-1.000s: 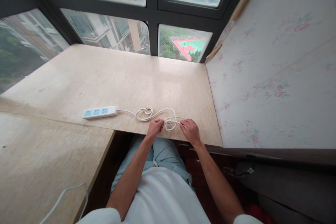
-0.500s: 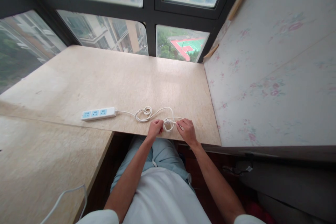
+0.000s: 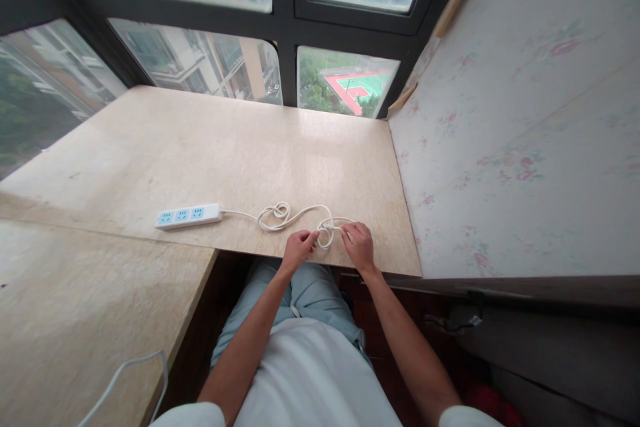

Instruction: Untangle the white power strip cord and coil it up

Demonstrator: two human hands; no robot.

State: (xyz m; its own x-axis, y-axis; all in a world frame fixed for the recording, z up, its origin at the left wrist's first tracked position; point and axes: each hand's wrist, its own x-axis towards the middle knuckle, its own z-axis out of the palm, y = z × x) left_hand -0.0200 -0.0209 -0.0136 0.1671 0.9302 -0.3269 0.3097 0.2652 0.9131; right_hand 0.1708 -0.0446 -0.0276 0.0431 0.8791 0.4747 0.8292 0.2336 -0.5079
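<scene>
A white power strip with blue socket faces lies on the beige tabletop, left of both hands. Its white power cord runs right, makes one loose coil, then reaches a tighter knotted loop between my hands. My left hand pinches the left side of that loop with thumb and fingertips. On the right, my right hand has its fingers closed on the cord where it leaves the loop. The cord's far end is hidden in or behind the right hand.
The beige tabletop extends back to dark-framed windows. A floral-papered wall borders it on the right. Another beige surface lies at the left, with a separate white cable over its edge.
My left hand has shifted slightly right and now pinches the loop's edge. The knotted loop has moved a little right and up. My right hand has risen slightly with the cord.
</scene>
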